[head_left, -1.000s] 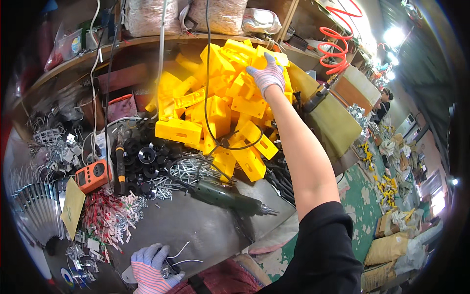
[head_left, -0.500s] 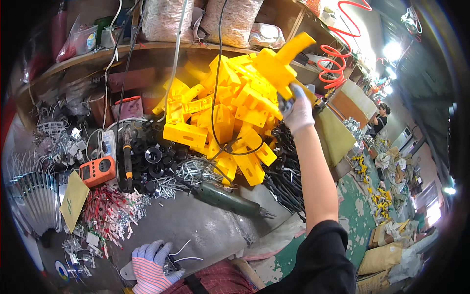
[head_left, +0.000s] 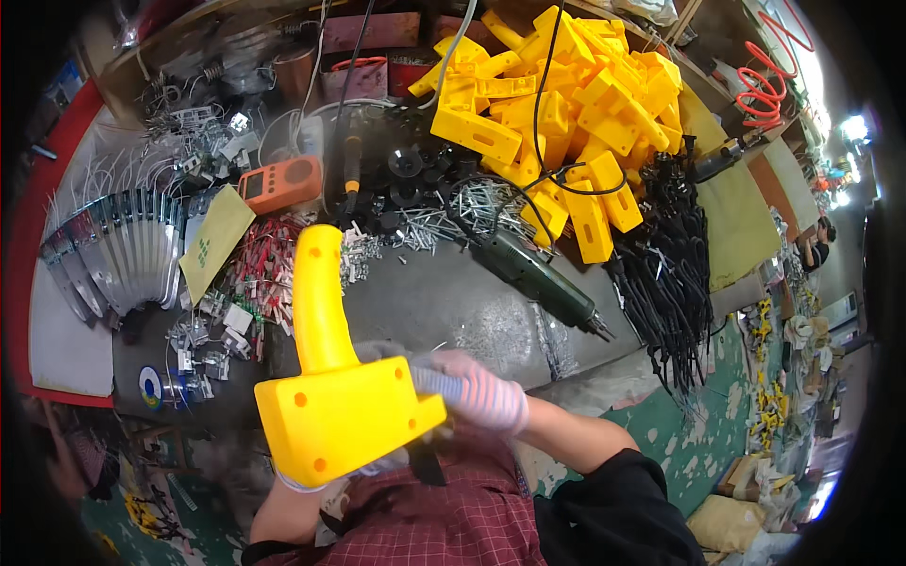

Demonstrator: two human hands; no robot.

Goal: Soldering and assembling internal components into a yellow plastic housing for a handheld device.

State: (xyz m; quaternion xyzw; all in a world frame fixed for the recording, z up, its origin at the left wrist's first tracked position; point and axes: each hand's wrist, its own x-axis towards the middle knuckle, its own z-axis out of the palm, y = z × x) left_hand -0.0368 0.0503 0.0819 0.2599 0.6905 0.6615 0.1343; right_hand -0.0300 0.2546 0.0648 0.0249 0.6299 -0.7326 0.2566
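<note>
Grip: right hand (head_left: 479, 394), striped glove, fingers bunched at the right edge of a yellow housing (head_left: 344, 420); blurred, cannot tell whether they pinch it. Left hand (head_left: 382, 462) mostly hidden behind the housing; its hold cannot be told.

Housing is raised in front of the checked apron (head_left: 444, 514), curved handle up, leaning slightly left.

Containers: maroon bin (head_left: 385, 30) at back of bench, a second reddish bin (head_left: 357, 85) below it with an orange-red item across its rim; contents of both unclear. Brown pot (head_left: 294, 75) just left, inside not readable. Tan sack (head_left: 727, 521) on the green floor, lower right, contents hidden.

Loose on the bench: heap of yellow housings (head_left: 595, 104), screws (head_left: 425, 226), black cables (head_left: 665, 274), dark green power screwdriver (head_left: 533, 274).
</note>
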